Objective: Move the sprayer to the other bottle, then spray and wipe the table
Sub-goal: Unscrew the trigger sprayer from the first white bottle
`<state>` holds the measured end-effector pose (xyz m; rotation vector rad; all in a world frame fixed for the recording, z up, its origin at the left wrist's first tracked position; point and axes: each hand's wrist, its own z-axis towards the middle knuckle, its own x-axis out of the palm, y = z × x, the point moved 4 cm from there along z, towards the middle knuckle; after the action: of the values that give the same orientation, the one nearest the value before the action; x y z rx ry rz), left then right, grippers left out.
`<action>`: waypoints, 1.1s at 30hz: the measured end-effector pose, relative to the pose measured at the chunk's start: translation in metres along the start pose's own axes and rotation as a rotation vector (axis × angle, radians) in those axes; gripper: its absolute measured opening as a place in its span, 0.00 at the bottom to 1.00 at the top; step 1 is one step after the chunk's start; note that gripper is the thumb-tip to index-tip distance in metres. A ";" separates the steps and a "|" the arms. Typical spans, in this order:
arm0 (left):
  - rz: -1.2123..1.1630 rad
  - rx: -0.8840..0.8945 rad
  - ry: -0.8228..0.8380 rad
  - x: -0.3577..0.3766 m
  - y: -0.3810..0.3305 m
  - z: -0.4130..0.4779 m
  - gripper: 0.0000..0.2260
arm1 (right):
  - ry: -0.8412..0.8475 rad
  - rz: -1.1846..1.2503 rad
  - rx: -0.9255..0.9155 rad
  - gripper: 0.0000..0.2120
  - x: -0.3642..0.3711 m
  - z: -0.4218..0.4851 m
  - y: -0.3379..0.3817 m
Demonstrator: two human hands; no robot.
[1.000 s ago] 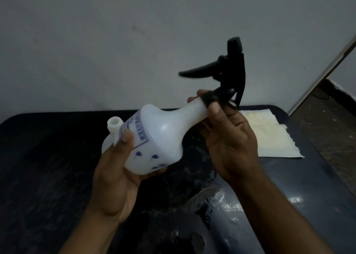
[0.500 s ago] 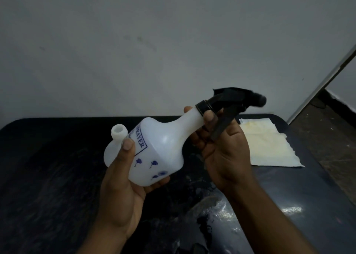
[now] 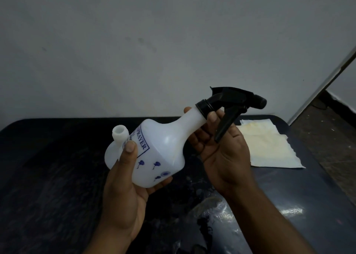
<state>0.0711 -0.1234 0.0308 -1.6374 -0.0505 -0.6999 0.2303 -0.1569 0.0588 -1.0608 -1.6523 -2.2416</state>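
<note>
Left hand at lower centre of frame cups the wide base of a white translucent plastic bottle with blue "SPRAYER" lettering and small blue flower prints, thumb pressed on the label, fingers curled underneath. Right hand at centre right closed around the bottle's narrow neck, thumb and fingers pinching just below the black collar. Black plastic trigger sprayer sits on that neck, nozzle pointing to the right of frame, trigger lever hanging down over the right palm. Bottle is tilted, neck up toward the right, held above the table, not touching it. Second white plastic bottle, open neck with no cap, stands just behind the left thumb, mostly hidden. Dark glossy table fills the lower frame. Pale yellowish cloth lies flat at the right edge of the table. Plain grey wall across the upper frame.
</note>
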 end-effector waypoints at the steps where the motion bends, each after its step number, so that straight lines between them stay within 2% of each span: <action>1: 0.004 0.006 0.001 -0.001 0.000 0.000 0.26 | -0.002 0.001 0.003 0.06 0.000 0.000 0.000; 6: 0.006 0.015 0.003 -0.001 0.000 -0.001 0.26 | -0.049 -0.005 -0.023 0.18 -0.001 0.001 0.000; 10: 0.007 0.021 0.004 0.000 0.002 -0.001 0.26 | -0.001 -0.001 -0.021 0.06 -0.001 0.000 0.001; 15: 0.009 0.023 -0.004 -0.003 0.002 -0.001 0.26 | 0.007 0.035 0.005 0.09 -0.001 0.000 -0.002; 17: 0.014 0.027 0.008 -0.002 0.003 -0.001 0.26 | -0.022 -0.008 -0.007 0.16 -0.001 0.001 -0.002; 21: 0.012 0.019 0.007 -0.002 0.004 -0.002 0.26 | -0.043 -0.021 0.007 0.06 -0.001 0.002 -0.002; 26: 0.015 0.023 -0.002 -0.003 0.004 -0.001 0.26 | 0.008 0.031 0.004 0.10 -0.001 -0.001 -0.004; 29: 0.009 0.023 0.002 -0.003 0.004 -0.001 0.26 | -0.018 -0.010 -0.009 0.07 0.000 0.000 -0.002; 31: 0.012 0.015 0.002 -0.003 0.005 -0.002 0.26 | -0.036 -0.050 -0.030 0.12 0.000 -0.001 -0.002; 33: 0.016 0.006 -0.001 -0.004 0.006 -0.002 0.27 | -0.072 -0.066 -0.042 0.10 -0.002 -0.001 -0.002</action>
<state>0.0699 -0.1253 0.0237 -1.6308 -0.0405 -0.6864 0.2307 -0.1578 0.0562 -1.1263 -1.6994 -2.3146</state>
